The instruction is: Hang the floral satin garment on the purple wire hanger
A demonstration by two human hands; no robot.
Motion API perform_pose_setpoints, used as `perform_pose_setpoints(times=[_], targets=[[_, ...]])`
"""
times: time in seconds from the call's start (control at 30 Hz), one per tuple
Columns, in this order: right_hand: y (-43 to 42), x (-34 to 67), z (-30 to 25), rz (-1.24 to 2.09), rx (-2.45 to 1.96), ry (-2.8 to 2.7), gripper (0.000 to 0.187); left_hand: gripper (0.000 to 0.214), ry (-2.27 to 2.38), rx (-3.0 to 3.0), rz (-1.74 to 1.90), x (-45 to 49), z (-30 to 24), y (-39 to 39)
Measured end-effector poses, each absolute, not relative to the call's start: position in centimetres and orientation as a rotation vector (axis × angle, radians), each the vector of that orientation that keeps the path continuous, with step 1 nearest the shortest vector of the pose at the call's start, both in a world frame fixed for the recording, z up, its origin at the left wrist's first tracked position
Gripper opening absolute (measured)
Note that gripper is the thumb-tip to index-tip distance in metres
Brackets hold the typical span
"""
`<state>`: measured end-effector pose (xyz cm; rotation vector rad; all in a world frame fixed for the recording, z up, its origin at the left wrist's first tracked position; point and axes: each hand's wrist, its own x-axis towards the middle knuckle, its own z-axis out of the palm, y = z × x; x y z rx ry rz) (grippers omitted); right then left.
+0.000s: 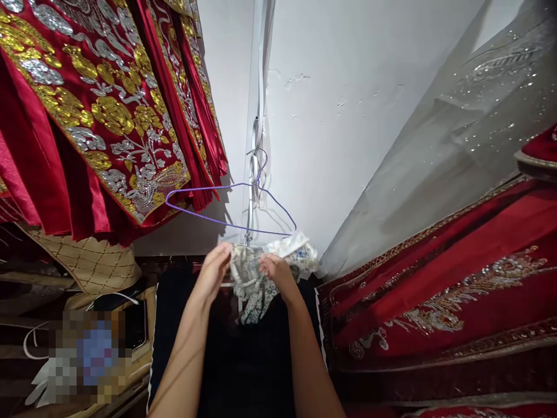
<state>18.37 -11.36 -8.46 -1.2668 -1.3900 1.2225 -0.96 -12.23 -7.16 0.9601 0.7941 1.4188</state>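
Observation:
Both my hands are raised in front of me, gripping a bunched white cloth with a blue-grey pattern. My left hand pinches its left side and my right hand closes on its right side. Part of the cloth hangs down between my forearms. A thin purple wire hanger hangs just above the cloth from a clear strip on the white wall. Neither hand touches the hanger.
Red garments with gold and silver embroidery hang at the upper left. More red embroidered fabric and a sheer sequinned veil fill the right. A quilted beige item and a phone with cable sit at lower left.

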Motion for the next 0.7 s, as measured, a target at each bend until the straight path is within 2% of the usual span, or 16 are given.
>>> perform_pose_setpoints(times=[0.1,0.27,0.33,0.43,0.5,0.6,0.7], targets=[[-11.6,18.5,-8.3,1.236,-1.238,-1.407,0.048,0.026,0.847,1.269,1.314,2.3,-5.7,-13.7],[-13.1,17.9,-7.4,1.585,-0.966,-1.230,0.066,0.031,0.879,1.537,1.362,4.4,-4.5,-14.8],[-13.5,18.1,-6.8,1.695,-0.866,-1.221,0.061,0.039,0.891,1.538,1.358,3.8,-4.5,-14.5],[-13.4,19.3,-5.1,1.786,-0.786,-1.422,0.037,0.037,0.945,1.532,1.205,1.8,-5.6,-14.0],[-12.7,20.6,-3.6,1.714,-0.856,-1.634,0.026,0.034,0.975,1.573,1.018,0.2,-6.9,-13.8],[-10.3,21.5,-1.4,1.363,-0.993,-1.721,0.016,0.033,1.034,1.656,0.777,-2.2,-8.6,-13.8],[-6.8,19.7,-0.6,0.962,-1.019,-1.537,0.032,0.028,1.189,1.665,0.818,-4.6,-9.0,-13.5]])
